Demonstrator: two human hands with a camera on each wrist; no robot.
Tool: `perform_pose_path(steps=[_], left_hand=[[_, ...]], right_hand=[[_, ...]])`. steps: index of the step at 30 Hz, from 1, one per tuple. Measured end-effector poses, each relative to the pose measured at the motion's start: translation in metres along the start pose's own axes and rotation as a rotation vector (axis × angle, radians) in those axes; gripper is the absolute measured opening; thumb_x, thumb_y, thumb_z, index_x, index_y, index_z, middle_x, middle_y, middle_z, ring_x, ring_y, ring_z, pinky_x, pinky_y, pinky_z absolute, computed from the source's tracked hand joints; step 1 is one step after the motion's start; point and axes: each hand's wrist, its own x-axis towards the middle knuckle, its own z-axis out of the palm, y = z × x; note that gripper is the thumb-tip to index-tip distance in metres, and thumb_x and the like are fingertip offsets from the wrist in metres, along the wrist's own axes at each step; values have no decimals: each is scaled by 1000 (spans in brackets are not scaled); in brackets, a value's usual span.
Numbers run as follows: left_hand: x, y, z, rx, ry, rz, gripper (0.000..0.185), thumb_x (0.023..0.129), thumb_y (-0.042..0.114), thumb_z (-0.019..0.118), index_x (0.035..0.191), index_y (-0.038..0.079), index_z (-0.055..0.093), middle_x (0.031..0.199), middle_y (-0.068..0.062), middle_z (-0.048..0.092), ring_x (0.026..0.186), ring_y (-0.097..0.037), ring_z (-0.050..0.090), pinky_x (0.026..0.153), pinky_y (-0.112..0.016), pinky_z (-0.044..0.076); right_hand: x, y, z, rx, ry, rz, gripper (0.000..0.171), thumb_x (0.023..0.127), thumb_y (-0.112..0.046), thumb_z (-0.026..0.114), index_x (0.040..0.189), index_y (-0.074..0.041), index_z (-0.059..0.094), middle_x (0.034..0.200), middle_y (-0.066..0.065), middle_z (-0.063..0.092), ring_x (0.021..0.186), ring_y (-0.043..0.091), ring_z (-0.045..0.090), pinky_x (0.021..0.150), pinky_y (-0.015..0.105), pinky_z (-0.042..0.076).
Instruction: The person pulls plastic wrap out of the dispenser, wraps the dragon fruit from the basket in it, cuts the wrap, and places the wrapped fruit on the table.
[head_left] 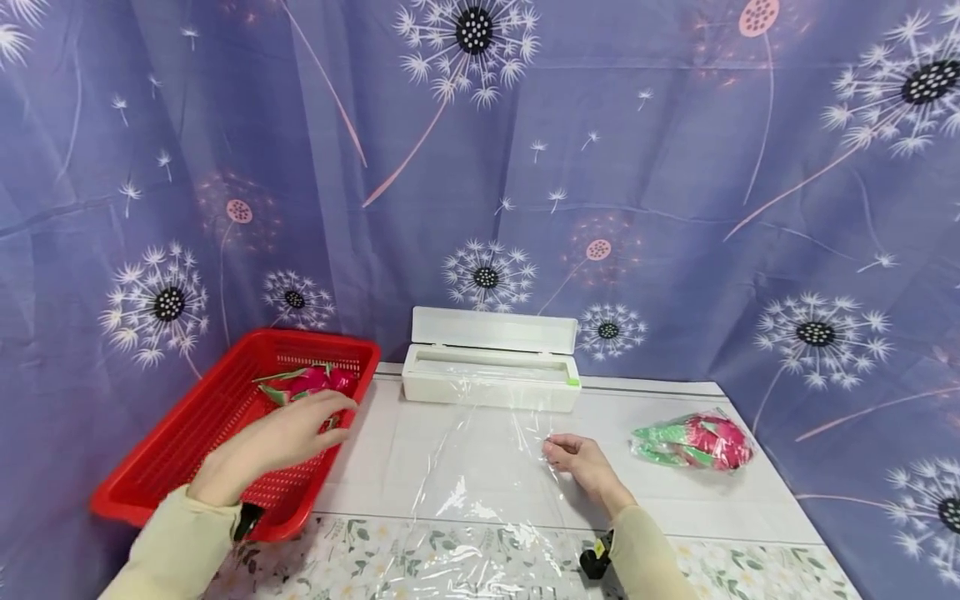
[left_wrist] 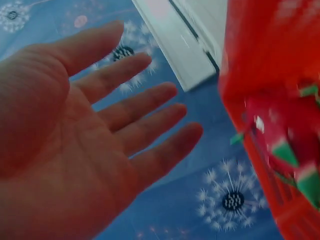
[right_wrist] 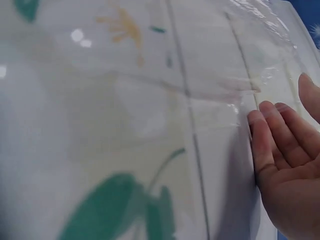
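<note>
the left hand [head_left: 277, 442] is held open-fingered above the red basket [head_left: 172, 450], near the dragon fruit [head_left: 311, 383] inside. the cling film sheet [head_left: 480, 467], beside the basket, is touched by the loosely open right hand [head_left: 577, 458].

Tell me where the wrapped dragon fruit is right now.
In the head view, the wrapped dragon fruit lies on the table at the right, beyond the right hand and right of the white wrap dispenser.
</note>
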Motion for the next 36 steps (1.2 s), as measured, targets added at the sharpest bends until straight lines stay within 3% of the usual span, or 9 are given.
perform_pose_path(steps=[4, 8, 11, 15, 20, 23, 27, 36], left_hand=[[20, -22, -11, 37, -38, -38, 50, 90, 19, 71, 133, -1, 55, 136, -26, 50, 129, -47, 41, 103, -61, 33], [47, -48, -5, 62, -72, -89, 66, 87, 17, 74, 143, -3, 44, 145, -33, 37, 136, -51, 25, 105, -66, 25], [60, -69, 2, 69, -106, -146, 79, 83, 18, 78, 147, -4, 35, 148, -35, 28, 138, -53, 17, 102, -71, 23], [61, -95, 9, 65, -135, -219, 88, 78, 19, 82, 147, -7, 33, 148, -37, 25, 137, -55, 15, 101, -73, 23], [53, -112, 26, -10, -202, -307, 100, 72, 27, 87, 148, -6, 30, 148, -39, 20, 136, -56, 17, 101, -71, 25], [51, -119, 40, -33, -218, -303, 108, 67, 32, 90, 148, -4, 29, 145, -41, 22, 133, -58, 22, 98, -70, 31], [51, -129, 51, 8, -179, -250, 111, 61, 36, 93, 148, 1, 32, 142, -42, 27, 128, -60, 28, 91, -70, 38], [59, -142, 52, 72, -37, -120, 99, 60, 30, 91, 143, 3, 42, 145, -26, 31, 123, -59, 36, 83, -66, 45]], right_hand=[[-1, 0, -1, -104, 22, -34, 23, 91, -17, 70, 100, 4, 69, 88, 5, 68, 76, 14, 58, 67, 25, 50], [-10, 5, -6, -160, 74, -39, 16, 91, -15, 70, 90, 1, 71, 82, 5, 67, 73, 15, 56, 65, 27, 47], [-13, 10, -7, -178, 86, -42, 15, 91, -15, 70, 88, 0, 72, 80, 3, 66, 73, 15, 55, 66, 28, 45], [-10, 15, -3, -183, 57, -66, 17, 91, -18, 70, 87, -2, 73, 74, 1, 63, 70, 13, 52, 65, 26, 43], [-13, 20, 2, -192, 44, -54, 19, 91, -19, 70, 84, -2, 73, 69, 0, 60, 66, 13, 49, 61, 25, 41], [-16, 23, 2, -200, 47, -31, 19, 91, -18, 69, 85, 0, 73, 72, 1, 62, 68, 14, 51, 63, 26, 42], [-16, 23, 2, -202, 58, -15, 19, 92, -19, 68, 87, -1, 74, 78, 2, 67, 73, 14, 55, 67, 28, 44], [-4, 11, 0, -124, 78, -46, 17, 93, -12, 66, 91, 3, 73, 85, 8, 71, 79, 16, 61, 73, 28, 49]])
